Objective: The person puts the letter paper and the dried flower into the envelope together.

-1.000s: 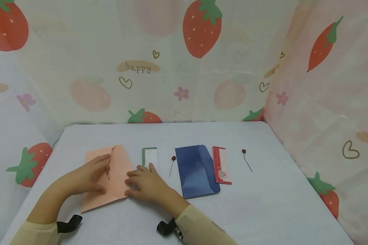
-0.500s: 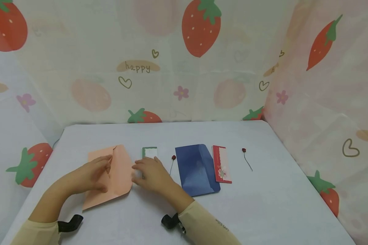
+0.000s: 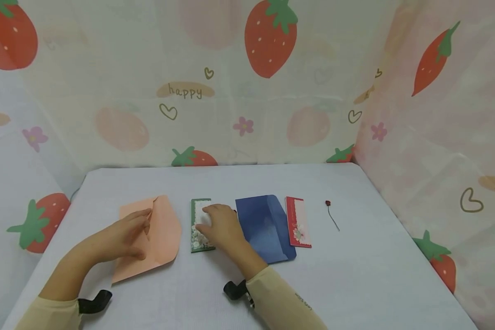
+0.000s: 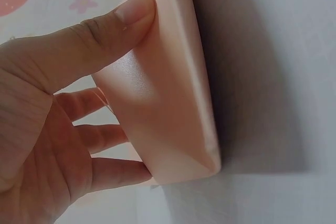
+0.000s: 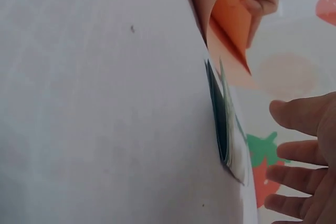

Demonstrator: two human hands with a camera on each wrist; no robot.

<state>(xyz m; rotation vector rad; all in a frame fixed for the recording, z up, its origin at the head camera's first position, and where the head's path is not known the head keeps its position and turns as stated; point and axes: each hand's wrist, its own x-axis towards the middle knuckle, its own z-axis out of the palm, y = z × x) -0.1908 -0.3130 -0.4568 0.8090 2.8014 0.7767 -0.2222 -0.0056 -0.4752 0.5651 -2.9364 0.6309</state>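
My left hand [image 3: 121,238] holds the peach envelope [image 3: 165,233]. In the left wrist view the thumb lies on the bowed paper of the envelope [image 4: 157,98], and the other fingers are at its far edge. My right hand [image 3: 222,224] is over the right side of a folded green-and-white card [image 3: 199,236] with a floral print. Its fingers are spread and hold nothing; the right wrist view shows a gap between the hand [image 5: 310,156] and the standing fold of the card [image 5: 226,124].
Right of the card lies a dark blue envelope [image 3: 257,229], with a red-and-pink card [image 3: 299,224] overlapping its flap. A small dried red flower [image 3: 328,204] on a thin stem lies farther right. The white table [image 3: 354,284] meets strawberry-print cloth walls at the back and sides.
My right hand has left the peach envelope's flap edge and moved right, over the green card, covering most of a second small flower. The left hand has barely moved.
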